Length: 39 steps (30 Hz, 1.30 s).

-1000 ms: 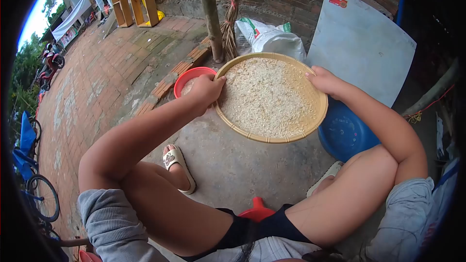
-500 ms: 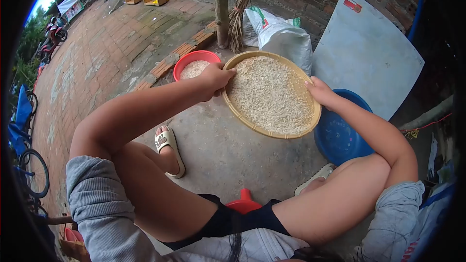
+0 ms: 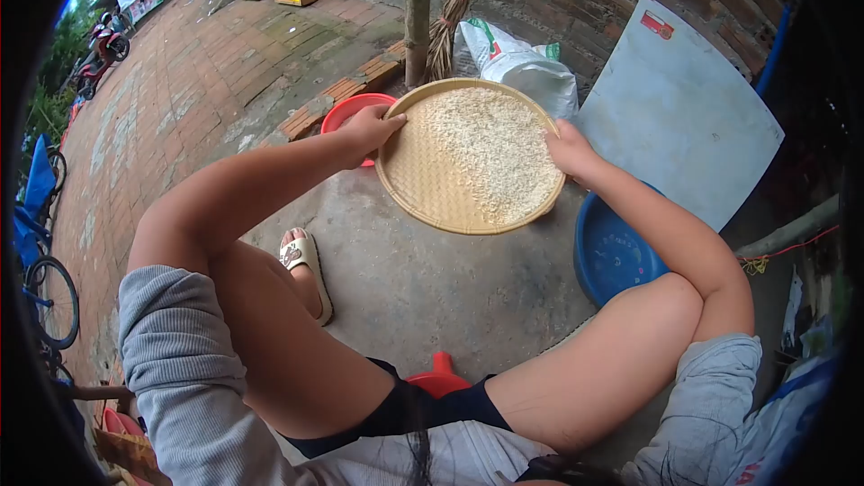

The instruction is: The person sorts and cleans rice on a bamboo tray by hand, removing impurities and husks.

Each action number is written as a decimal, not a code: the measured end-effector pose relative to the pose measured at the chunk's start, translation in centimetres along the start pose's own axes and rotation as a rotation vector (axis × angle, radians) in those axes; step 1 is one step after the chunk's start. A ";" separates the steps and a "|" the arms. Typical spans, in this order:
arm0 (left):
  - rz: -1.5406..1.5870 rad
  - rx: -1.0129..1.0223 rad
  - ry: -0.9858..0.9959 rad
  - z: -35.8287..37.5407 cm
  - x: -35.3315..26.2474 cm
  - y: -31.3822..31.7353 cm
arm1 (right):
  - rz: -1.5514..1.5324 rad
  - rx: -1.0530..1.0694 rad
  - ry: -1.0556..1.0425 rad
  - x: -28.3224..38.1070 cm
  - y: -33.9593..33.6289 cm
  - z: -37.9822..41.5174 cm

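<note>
A round woven bamboo tray (image 3: 421, 171) hangs over the concrete floor between my hands. Pale grains (image 3: 499, 148) lie heaped on its right half, while the left half shows bare weave. My left hand (image 3: 371, 130) grips the left rim, thumb on top. At the right rim, my right hand (image 3: 570, 151) is closed on the edge, its lower fingers hidden. Behind my left hand is a red basin (image 3: 340, 113), partly covered by the tray and hand. A blue basin (image 3: 612, 247) stands below my right forearm.
White sacks (image 3: 522, 67) lean by the brick wall, beside a bamboo post (image 3: 417, 18). A pale board (image 3: 688, 117) stands at the right. A red stool (image 3: 438, 380) is beneath me. A sandalled foot (image 3: 306, 274) rests on the floor.
The tray has moved left and slightly up with both hands. The grains, spread over nearly all of it before, now lie on the right side, baring the left weave.
</note>
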<state>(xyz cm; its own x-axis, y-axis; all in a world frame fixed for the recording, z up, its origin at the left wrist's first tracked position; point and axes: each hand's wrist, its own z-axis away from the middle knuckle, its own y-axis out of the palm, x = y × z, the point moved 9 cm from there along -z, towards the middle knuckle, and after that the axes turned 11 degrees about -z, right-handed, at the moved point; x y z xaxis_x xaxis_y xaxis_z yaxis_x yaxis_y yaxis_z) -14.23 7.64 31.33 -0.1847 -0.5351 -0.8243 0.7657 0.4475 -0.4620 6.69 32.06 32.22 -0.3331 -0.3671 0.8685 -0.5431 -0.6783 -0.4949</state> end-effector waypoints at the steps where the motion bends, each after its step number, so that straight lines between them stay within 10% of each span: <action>1: 0.063 0.010 -0.016 -1.3 1.5 -1.3 | -0.073 0.038 0.104 1.2 1.5 0.6; 7: -0.215 -0.297 -0.017 0.2 -1.5 1.3 | 0.019 0.037 0.010 -3.5 -1.0 -2.6; 16: -0.113 -0.209 -0.011 -1.5 0.1 -2.6 | 0.132 0.001 0.092 1.5 2.0 0.0; 21: -0.339 -0.250 -0.054 -0.9 -1.5 1.9 | 0.062 0.047 -0.042 -8.1 -2.1 -5.4; 27: -0.064 -0.196 -0.062 -1.4 0.8 -3.2 | 0.045 -0.031 0.130 2.6 2.2 1.0; 32: -0.164 -0.271 -0.054 1.0 -0.9 2.3 | 0.067 0.012 -0.040 -6.0 -1.1 -3.3; 39: 0.052 -0.039 -0.112 -2.6 3.7 -0.9 | -0.074 0.009 0.186 2.1 1.1 2.6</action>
<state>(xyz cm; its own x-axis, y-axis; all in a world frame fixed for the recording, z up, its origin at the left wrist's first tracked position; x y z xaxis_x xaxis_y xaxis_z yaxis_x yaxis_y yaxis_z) -17.20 7.13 27.89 -0.0741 -0.5863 -0.8067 0.7477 0.5026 -0.4339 7.42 28.87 33.59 -0.4296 -0.1930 0.8822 -0.5645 -0.7051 -0.4291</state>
